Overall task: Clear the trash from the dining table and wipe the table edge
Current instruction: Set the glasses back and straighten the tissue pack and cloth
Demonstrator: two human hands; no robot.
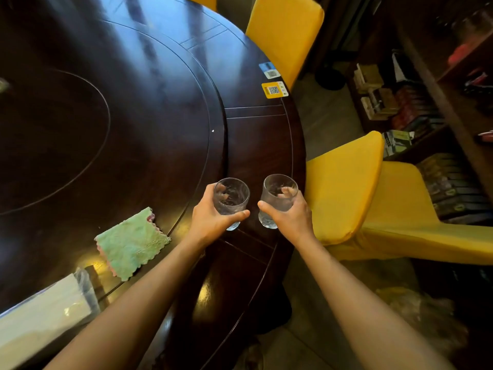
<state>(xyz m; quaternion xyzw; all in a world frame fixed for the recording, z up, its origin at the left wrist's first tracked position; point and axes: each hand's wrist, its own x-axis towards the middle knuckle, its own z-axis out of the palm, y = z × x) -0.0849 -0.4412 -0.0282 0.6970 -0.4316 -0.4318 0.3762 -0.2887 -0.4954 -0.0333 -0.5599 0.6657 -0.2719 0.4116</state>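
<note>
Gripping two clear glasses at the table's right edge, head view: left hand [210,217] is wrapped round the left glass [230,200], right hand [289,217] round the right glass [278,196], fingers closed on both. Can't tell if the bases touch the dining table [149,124] or sit just above it. Green cloth [132,243] lies on the tabletop near the front edge, left of the hands, w/ a plastic-wrapped pack [45,313] at the front-left corner. Yellow chair [346,188] stands just beside the right edge. Step looks like clearing, wiping not begun. Next prob needs both glasses carried off level, then a free hand for the cloth
</note>
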